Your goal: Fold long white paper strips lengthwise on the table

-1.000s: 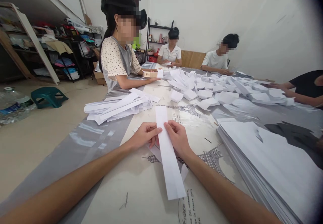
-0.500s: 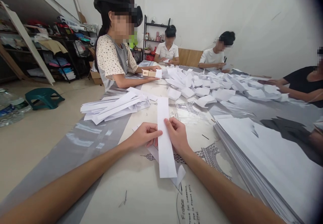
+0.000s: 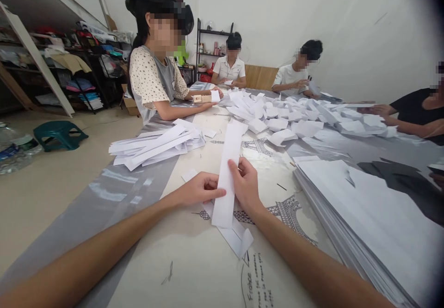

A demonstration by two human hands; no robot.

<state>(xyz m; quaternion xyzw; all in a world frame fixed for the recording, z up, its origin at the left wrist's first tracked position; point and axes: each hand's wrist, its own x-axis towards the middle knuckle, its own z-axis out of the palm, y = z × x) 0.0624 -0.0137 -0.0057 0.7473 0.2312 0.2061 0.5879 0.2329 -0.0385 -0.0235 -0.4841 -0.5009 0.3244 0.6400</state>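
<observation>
A long white paper strip is held up between my two hands, its top leaning slightly to the right. My left hand is closed on its left edge, thumb across the front and fingers behind. On the right edge, a little higher, my right hand pinches it with the thumb in front. Under the strip, another white paper strip lies slantwise on the table, its near end bent up. The held strip and my left hand cover part of it.
A pile of flat paper strips lies to the left. Many folded white papers are heaped farther back. A thick stack of white sheets stands at right. Several people sit around the table; a green stool is on the floor.
The held strip has tilted, its top going right and its bottom going left and up. More of the strip beneath shows now. Both hands keep their hold.
</observation>
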